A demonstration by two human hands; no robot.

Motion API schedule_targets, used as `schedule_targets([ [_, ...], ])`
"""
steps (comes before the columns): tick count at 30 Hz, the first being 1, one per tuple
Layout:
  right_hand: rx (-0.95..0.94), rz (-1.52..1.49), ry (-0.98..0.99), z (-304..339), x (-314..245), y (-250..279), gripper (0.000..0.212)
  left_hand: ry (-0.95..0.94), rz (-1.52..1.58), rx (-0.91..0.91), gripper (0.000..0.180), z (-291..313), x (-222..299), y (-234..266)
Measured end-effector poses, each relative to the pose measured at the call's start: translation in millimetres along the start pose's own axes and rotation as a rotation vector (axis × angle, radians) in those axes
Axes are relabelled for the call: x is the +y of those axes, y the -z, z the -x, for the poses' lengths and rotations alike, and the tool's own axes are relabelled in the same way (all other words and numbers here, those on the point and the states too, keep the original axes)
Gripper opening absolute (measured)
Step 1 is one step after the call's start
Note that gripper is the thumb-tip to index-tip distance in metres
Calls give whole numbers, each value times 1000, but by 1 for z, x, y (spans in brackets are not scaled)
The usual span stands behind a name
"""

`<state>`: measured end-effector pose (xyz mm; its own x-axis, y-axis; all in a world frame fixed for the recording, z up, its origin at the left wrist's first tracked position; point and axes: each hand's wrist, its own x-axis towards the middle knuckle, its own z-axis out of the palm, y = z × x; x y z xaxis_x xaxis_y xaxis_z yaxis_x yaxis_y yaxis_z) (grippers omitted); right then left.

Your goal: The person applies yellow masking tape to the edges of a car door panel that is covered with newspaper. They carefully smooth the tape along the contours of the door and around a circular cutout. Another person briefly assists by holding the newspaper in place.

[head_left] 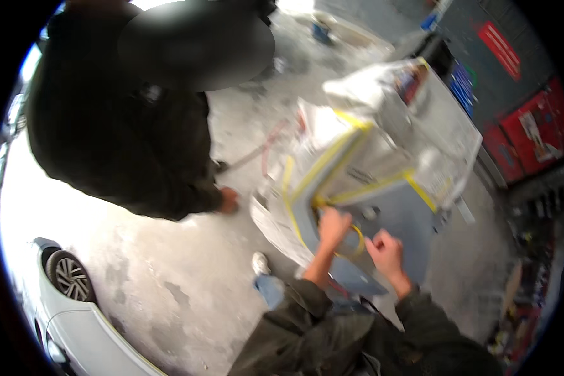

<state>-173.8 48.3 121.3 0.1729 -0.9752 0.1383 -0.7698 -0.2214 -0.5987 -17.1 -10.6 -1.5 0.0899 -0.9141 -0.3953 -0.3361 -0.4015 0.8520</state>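
A grey car body panel (398,210) lies before me, partly wrapped in pale masking film (363,178) with strips of yellow tape along its edges. My left hand (334,227) is closed at the inner corner of the film, by the yellow tape there. A roll of yellow masking tape (360,241) shows as a ring against this hand, which appears to grip it; the fingers are partly hidden and blurred. Just right of the roll, my right hand (387,252) is curled closed above the panel. Whatever its fingers hold, if anything, is too small to tell.
A person in dark clothing (125,138) stands at the left, one hand (229,200) hanging low. At lower left is a light-coloured car (88,335). Red cabinets (529,135) and a cluttered shelf (520,313) line the right. A hose (254,153) runs toward the film.
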Motion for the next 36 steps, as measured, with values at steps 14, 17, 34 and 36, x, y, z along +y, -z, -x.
schedule_targets([
  [14, 39, -218, -168, 48, -6, 6, 31, -172, 136, 130, 33, -11, -29, -3],
  [17, 18, -232, -105, 52, 3, 3, 30, -21, 457, 96, 42, 4, -44, 21],
  [34, -535, -1200, -353, 90, 0, -26, 33, 206, 700, 87, 28, 119, 2, 38],
  [36, -518, -1163, -348, 92, -1, -26, 31, 70, 552, 103, 32, 125, -15, 35],
])
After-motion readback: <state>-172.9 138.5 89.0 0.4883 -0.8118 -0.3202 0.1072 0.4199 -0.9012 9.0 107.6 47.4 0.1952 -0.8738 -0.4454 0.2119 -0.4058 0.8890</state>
